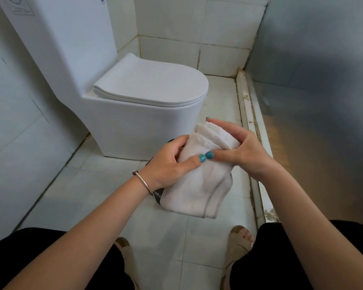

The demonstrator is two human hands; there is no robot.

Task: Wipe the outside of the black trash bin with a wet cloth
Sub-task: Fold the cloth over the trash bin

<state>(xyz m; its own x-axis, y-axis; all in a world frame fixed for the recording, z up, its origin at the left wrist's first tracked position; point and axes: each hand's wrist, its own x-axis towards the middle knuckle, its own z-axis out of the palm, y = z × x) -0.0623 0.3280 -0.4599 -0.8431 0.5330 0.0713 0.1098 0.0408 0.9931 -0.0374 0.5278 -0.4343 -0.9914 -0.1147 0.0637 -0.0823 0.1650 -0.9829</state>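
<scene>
A folded white cloth [199, 181] hangs between both my hands in the middle of the view. My left hand [168, 164] grips its left side, thumb laid across the front. My right hand [239, 149] holds the upper folded end, thumb meeting the left thumb. The black trash bin [157, 196] stands on the floor directly behind the cloth and my hands. Only dark slivers of it show, at my left wrist and above my left fingers.
A white toilet [143, 105] with its lid down stands just beyond the hands, against the left tiled wall. A raised sill [249, 126] and a grey panel run along the right. My knees and sandalled feet [239, 241] are at the bottom on the tiled floor.
</scene>
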